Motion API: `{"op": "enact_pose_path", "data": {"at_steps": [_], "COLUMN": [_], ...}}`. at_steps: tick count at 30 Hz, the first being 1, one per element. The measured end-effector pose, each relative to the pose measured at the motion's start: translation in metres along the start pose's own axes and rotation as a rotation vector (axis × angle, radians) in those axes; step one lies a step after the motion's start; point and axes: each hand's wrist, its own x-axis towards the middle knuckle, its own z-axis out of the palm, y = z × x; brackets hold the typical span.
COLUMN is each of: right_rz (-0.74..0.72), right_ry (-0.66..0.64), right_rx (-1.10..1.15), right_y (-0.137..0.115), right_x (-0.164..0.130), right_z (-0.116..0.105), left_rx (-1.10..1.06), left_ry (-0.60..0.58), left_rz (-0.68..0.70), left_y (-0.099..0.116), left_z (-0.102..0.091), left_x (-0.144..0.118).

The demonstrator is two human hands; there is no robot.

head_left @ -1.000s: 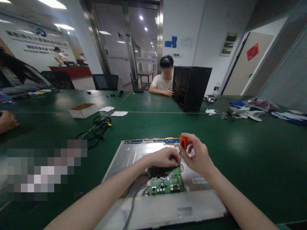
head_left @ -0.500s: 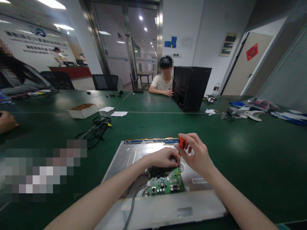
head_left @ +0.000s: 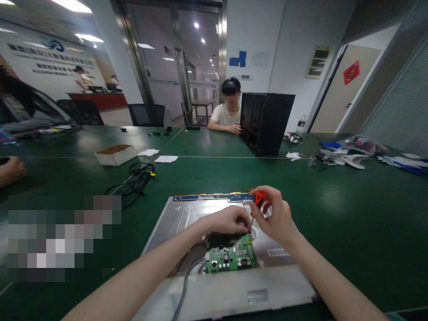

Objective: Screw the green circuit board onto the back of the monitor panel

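The metal back panel (head_left: 187,214) of a monitor lay flat on the green table (head_left: 351,214) right in front of me, and I place everything else by it. At its near edge ran a pale plastic strip (head_left: 234,294), with a grey cable (head_left: 183,285) crossing it toward the middle. Just beyond that, on the panel, sat the green circuit board (head_left: 234,258). My left hand (head_left: 227,219) rested palm down on the far end of that board, fingers curled over a dark part there, pressing rather than gripping. My right hand (head_left: 276,218) was just beside it, pinched around the orange-handled screwdriver (head_left: 259,198), which stood nearly upright with its tip down at the board's far corner, close to my left fingertips. Along the panel's far edge ran a narrow blue strip board (head_left: 214,196). Beyond the panel to the left lay a tangle of black cable (head_left: 137,178), and farther still an open cardboard box (head_left: 116,154). Far past the panel, a black computer case (head_left: 265,122) stood upright on the table, with another person (head_left: 229,113) seated beside it.
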Motion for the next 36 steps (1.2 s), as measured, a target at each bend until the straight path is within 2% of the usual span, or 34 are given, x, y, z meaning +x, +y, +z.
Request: {"op": "enact_pose_path", "data": {"at_steps": [13,22,30,36], "right_rz": [-0.065,-0.058,-0.073,-0.089], "right_ry": [-0.066,0.016,-0.033,-0.011], "right_rx": [0.038,-0.014,-0.010,-0.057], "right_y": [-0.0043,-0.0008,-0.0048,-0.0075], "right_x": [0.0059,0.0051,0.0064,0.0085], "right_z": [-0.0060,-0.0035,-0.0067,-0.0082], "left_rx": [-0.007,0.006,-0.004,-0.009], "left_ry": [-0.001,-0.016,-0.016,-0.013], "left_rz": [0.011,0.014,0.012,0.014], "left_y": [-0.0003,0.0024,-0.0005,-0.0013], "left_z": [0.0008,-0.0013,-0.0006,-0.0001], "left_x": [-0.0005,-0.0006,-0.0003,0.0002]}}
